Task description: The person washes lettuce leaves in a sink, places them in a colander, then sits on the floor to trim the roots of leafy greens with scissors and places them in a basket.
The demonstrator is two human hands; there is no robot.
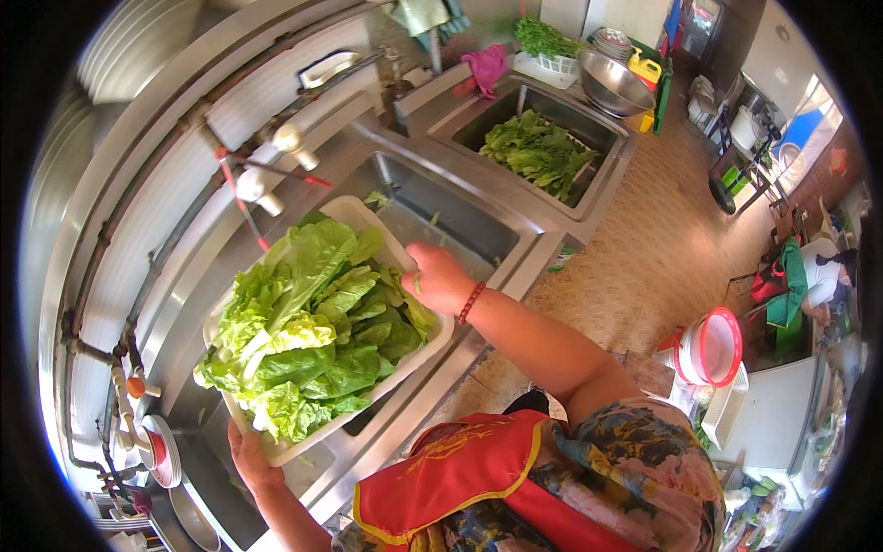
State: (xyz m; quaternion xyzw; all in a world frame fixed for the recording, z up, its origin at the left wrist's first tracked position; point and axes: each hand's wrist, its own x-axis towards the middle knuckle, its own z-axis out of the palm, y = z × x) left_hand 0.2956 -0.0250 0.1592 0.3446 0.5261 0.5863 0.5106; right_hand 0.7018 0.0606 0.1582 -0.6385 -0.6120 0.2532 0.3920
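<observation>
A white plastic basket (361, 210) is heaped with green leafy lettuce (317, 324), and both my hands grip it. My right hand (441, 279), with a red bead bracelet (472, 302) at the wrist, has hold of the far right end. The near left end is in my left hand (254, 452), whose fingers are partly hidden under the rim. The basket is over the steel sink counter, partly covering one basin. Beside it, a steel sink basin (448, 224) holds loose leaf scraps. More leafy greens (541, 155) fill the farther basin.
Pipes and white taps (259, 193) run along the wall at left. A steel bowl (614, 83) and a basket of herbs (552, 48) stand beyond the far basin. Red-rimmed buckets (710, 345) are at right. Stacked plates (162, 452) lie at lower left. Another person (821, 276) is at far right.
</observation>
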